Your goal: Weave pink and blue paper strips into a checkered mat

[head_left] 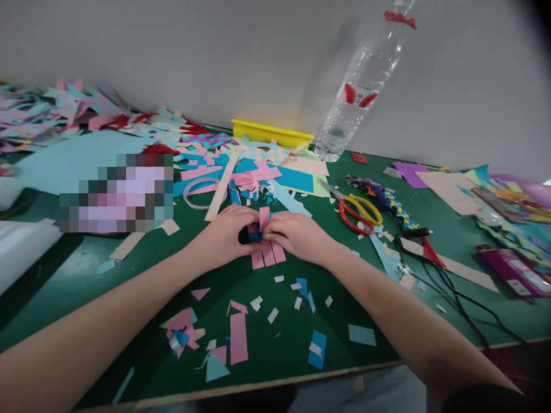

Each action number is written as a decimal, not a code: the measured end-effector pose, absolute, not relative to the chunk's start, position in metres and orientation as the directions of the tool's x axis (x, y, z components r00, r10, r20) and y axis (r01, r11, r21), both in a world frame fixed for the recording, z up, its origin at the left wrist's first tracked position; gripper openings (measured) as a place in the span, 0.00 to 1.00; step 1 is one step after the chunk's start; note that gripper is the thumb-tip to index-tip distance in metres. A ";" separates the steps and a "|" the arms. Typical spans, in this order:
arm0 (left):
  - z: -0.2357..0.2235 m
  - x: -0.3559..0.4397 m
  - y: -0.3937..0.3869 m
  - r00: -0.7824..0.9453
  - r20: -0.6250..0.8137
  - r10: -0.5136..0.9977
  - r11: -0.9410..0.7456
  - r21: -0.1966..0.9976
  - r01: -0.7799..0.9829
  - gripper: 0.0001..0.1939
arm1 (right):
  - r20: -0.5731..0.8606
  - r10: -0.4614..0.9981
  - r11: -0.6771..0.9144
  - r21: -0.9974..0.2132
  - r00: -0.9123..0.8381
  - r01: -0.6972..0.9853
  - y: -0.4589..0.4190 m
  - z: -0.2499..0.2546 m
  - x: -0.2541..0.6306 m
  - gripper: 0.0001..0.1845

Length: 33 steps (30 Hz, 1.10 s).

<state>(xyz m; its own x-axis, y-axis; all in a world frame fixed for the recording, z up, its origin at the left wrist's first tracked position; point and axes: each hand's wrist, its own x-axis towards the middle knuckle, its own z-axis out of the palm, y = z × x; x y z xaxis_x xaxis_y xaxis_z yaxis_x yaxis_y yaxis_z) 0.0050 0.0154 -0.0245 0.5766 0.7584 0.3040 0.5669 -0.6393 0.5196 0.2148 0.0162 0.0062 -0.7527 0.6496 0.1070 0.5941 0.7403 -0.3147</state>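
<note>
Between my hands, in the middle of the green table, is a pink paper piece (269,253) cut into several strips, with blue paper running crosswise among them. My left hand (226,232) curls around its left side, thumb and fingers closed on the paper. From the right, my right hand (299,232) pinches the paper near the crossing, its fingertips close to the left ones. One pink strip (264,218) stands up between the hands. My fingers hide part of the weave. Red and yellow scissors (355,213) lie open to the right of my right hand.
A clear plastic bottle (359,86) stands near the wall beside a yellow tray (271,133). Paper scraps (239,338) litter the front. A tape roll (205,193), blue sheets (297,179) and a purple case (516,272) with dark cords surround the hands.
</note>
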 end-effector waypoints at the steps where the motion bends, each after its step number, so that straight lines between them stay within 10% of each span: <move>1: -0.025 0.005 0.015 0.576 0.301 0.760 -0.636 0.521 0.569 0.17 | 0.109 0.647 0.743 -0.316 -0.755 0.590 0.016 0.006 0.215 0.10; 33: -0.023 0.010 0.008 0.572 0.307 0.761 -0.649 0.390 0.653 0.17 | 0.080 0.548 0.824 -0.225 -0.833 0.520 0.022 0.009 0.221 0.12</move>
<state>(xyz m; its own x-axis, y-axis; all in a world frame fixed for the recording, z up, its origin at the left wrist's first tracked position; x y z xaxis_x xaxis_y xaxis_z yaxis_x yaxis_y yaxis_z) 0.0101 0.0079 -0.0228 0.5720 0.7606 0.3070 0.6535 -0.6488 0.3899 0.2206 0.0220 0.0094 -0.8326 0.5480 0.0804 0.5204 0.8238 -0.2248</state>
